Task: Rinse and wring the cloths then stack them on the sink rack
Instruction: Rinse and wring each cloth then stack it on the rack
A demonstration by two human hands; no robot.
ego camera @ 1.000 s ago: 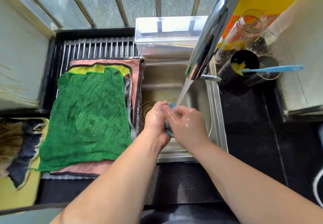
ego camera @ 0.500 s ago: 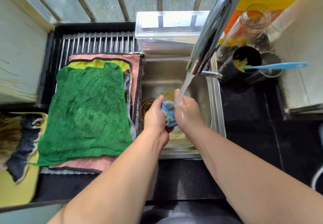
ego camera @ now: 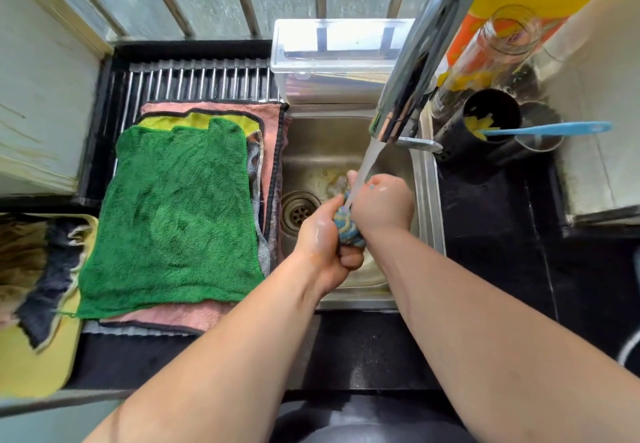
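1. Left hand (ego camera: 323, 235) curls round the lower end of a wadded blue cloth (ego camera: 346, 223) over the sink (ego camera: 427, 200).
2. Right hand (ego camera: 381, 205), knuckles up, clasps its upper end under running water (ego camera: 367, 160); its fingers (ego camera: 372, 183) seem curled.

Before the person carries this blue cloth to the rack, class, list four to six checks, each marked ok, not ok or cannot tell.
1. Grip: the left hand and right hand both curl round the blue cloth: ok.
2. The cloth is over the sink, so drips fall in the basin: ok.
3. Rinsing: the water stream strikes the cloth: ok.
4. Water shut off at the tap: it is running: not ok.
5. Cloth wrung out: cannot tell.
6. Landing spot: the green cloth lies flat atop the pile on the rack: ok.
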